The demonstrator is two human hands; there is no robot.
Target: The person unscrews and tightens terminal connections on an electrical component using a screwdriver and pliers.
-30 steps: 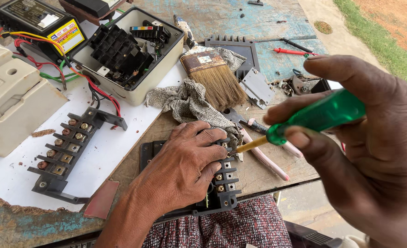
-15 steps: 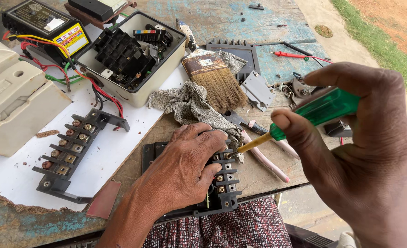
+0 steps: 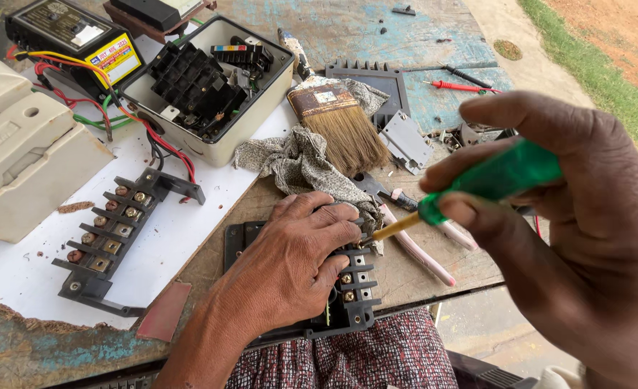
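My left hand [image 3: 290,263] lies flat over a black terminal block [image 3: 351,288] at the table's near edge, pressing it down. Brass screws show along the block's right side. My right hand [image 3: 564,230] grips a screwdriver with a green handle [image 3: 495,176]; its yellowish shaft points left and down, and the tip meets the block just beside my left fingertips. A second black terminal block [image 3: 113,234] with brass screws lies loose on a white sheet to the left.
An open cream box [image 3: 257,126] with black parts and red, black and yellow wires sits behind. A paintbrush [image 3: 337,119] rests on a grey rag [image 3: 297,166]. A beige cover [image 3: 23,155] lies far left, pliers [image 3: 416,241] by the block, a red probe [image 3: 459,86] at the back.
My right hand has shifted the green screwdriver slightly, with the handle raised and the tip staying at the block. My left hand stays on the block. The view has moved a little closer.
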